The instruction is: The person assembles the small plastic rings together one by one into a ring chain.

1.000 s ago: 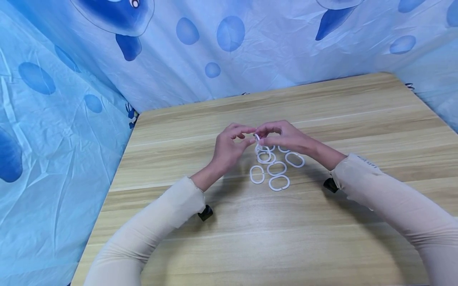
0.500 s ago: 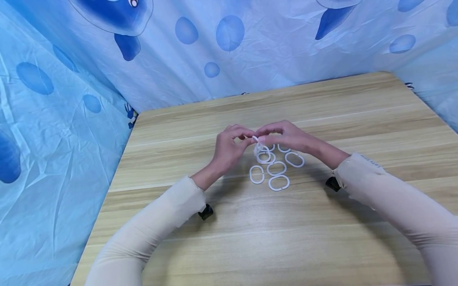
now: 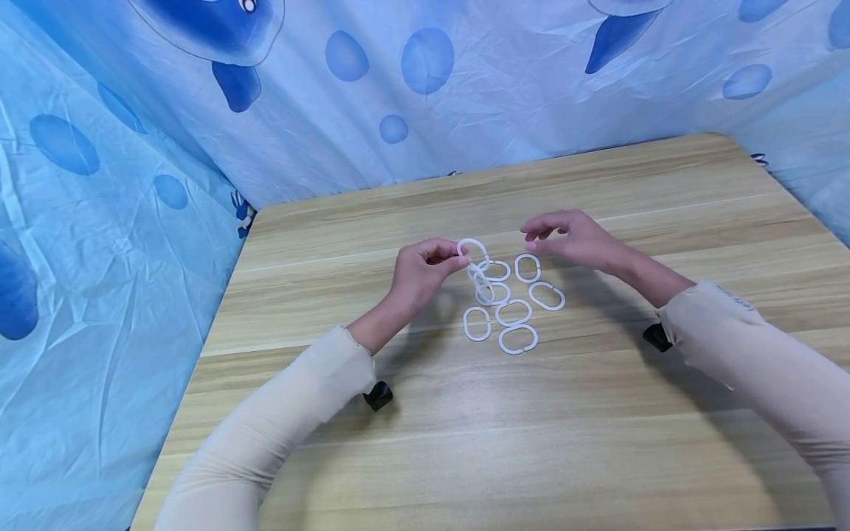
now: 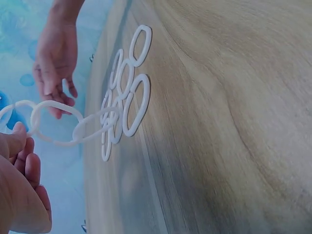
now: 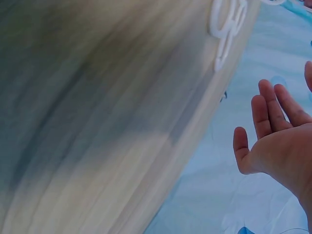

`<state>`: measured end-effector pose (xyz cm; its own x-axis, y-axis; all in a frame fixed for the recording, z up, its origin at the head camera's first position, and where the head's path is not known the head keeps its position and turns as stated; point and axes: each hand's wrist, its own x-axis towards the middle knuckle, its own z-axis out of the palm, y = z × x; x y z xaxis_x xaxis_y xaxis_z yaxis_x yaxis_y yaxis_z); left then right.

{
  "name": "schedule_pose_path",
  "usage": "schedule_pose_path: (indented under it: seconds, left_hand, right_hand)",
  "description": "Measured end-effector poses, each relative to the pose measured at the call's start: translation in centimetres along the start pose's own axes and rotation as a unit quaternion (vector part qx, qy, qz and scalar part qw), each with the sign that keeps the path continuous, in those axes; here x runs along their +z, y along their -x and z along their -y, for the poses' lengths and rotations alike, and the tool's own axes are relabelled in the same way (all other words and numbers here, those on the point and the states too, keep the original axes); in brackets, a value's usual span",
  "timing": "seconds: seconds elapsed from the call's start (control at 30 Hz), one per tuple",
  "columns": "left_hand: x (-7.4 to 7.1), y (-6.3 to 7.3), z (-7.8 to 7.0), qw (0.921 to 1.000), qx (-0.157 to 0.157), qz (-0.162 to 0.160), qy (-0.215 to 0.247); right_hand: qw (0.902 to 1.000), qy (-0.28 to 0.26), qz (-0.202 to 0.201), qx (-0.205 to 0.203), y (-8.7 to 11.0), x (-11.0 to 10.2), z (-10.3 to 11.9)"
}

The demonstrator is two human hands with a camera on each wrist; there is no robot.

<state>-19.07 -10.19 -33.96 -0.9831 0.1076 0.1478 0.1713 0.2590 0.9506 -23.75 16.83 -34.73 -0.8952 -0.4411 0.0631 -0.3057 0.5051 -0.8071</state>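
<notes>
My left hand [image 3: 421,271] pinches a white oval plastic link [image 3: 473,240] between thumb and fingers. From it hangs a short chain of linked ovals; in the left wrist view the chain [image 4: 53,103] slants toward the table. My right hand [image 3: 576,237] is apart from the chain, to its right, above the table with fingers loosely bent and holding nothing. In the right wrist view the right hand's fingers [image 5: 263,114] are spread. Several loose white links [image 3: 465,324] lie flat below and between the hands, each oval with a small gap where this shows.
A wood-grain table [image 3: 531,442] carries everything. Blue curtain [image 3: 465,110] with sea-animal and bubble prints hangs behind it and on the left. Small black devices [image 3: 378,396] sit under the cuffs of both pale sleeves [image 3: 285,413].
The hands met at the chain earlier; my right hand has let go and moved away to the right. My left hand keeps the chain, its top link now showing whole.
</notes>
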Motion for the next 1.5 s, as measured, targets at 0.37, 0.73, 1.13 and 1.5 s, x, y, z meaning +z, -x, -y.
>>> schedule_pose_path:
  seconds: [0.37,0.73,1.13,1.5]
  left_hand:
    - [0.1,0.1,-0.3,0.9992,-0.019,-0.002,0.034]
    - [0.0,0.3,-0.5,0.9985,-0.023,0.002,0.050]
    - [-0.1,0.4,-0.6,0.9985,-0.029,0.001,0.047]
    - [-0.1,0.3,-0.6,0.9988,-0.029,0.003,0.040]
  right_hand:
    - [0.9993,0.037,-0.006,0.000,0.1,0.3,-1.0]
    - [0.9818,0.185,0.010,-0.044,0.1,1.7,-1.3]
    - [0.9639,0.259,0.023,-0.055,0.0,3.0,-1.6]
    - [0.9599,0.276,0.023,-0.040,-0.3,3.5,-1.0]
